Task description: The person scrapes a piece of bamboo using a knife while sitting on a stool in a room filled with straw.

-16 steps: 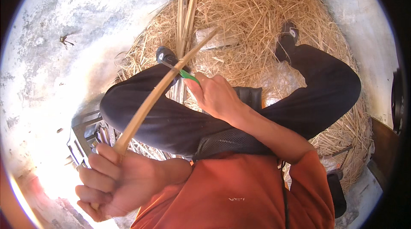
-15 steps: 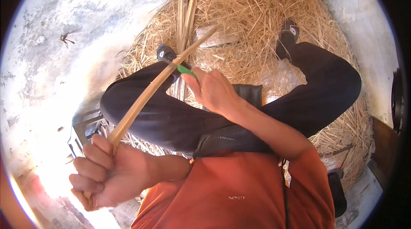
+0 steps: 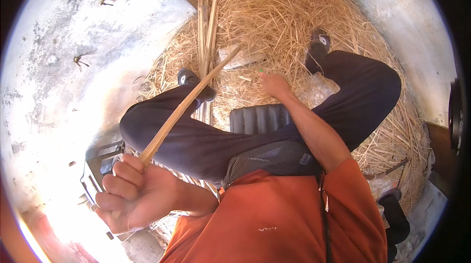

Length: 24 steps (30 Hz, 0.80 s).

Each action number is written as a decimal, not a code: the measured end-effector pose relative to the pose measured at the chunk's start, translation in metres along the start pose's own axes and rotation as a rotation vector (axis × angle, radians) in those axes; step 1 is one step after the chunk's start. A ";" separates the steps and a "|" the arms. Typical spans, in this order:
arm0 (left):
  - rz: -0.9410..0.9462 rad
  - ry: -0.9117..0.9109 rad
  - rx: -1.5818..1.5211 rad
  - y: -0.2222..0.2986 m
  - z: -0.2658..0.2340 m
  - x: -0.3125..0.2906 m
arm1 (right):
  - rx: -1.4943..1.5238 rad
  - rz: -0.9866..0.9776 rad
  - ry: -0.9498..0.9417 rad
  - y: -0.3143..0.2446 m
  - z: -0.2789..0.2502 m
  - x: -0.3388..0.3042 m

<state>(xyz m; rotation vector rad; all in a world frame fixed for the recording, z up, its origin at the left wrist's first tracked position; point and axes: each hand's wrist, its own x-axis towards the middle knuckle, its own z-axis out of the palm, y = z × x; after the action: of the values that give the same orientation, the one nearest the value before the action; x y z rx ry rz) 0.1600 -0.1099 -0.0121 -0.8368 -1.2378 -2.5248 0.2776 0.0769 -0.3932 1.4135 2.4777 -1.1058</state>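
Observation:
My left hand (image 3: 135, 192) is closed round the thick end of a long, pale yellow bamboo strip (image 3: 181, 108). The strip slants up and away to the right across my left leg and tapers to a narrow far tip. Beyond my lap, to the right of that tip, my right hand (image 3: 275, 86) is closed on a green-handled knife (image 3: 261, 71). Only a speck of its green handle shows; the blade cannot be made out. My right hand is apart from the strip.
Straw-like shavings (image 3: 279, 7) cover the floor ahead. Long split strips (image 3: 203, 37) lie beyond my left foot, beside a pale flat block (image 3: 240, 57). A black ribbed pad (image 3: 260, 118) sits between my legs. Whitish walls (image 3: 54, 66) rise on both sides.
My right hand and the knife have moved off the strip, going right and slightly forward. The left hand still grips the strip, shifted a little to the right.

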 end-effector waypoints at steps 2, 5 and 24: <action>0.056 0.088 0.095 -0.002 -0.008 0.006 | 0.201 -0.013 0.035 -0.066 -0.042 -0.026; 0.078 0.143 0.103 -0.008 -0.007 0.008 | 0.460 -0.111 -0.066 -0.126 -0.089 -0.061; 0.039 -0.549 0.050 0.000 -0.082 0.026 | -0.005 -0.020 0.020 -0.003 0.004 0.045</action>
<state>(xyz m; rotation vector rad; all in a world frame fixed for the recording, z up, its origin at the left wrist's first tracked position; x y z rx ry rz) 0.1059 -0.1719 -0.0370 -1.5931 -1.3982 -2.2930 0.2486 0.1057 -0.4122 1.4081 2.5123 -1.0943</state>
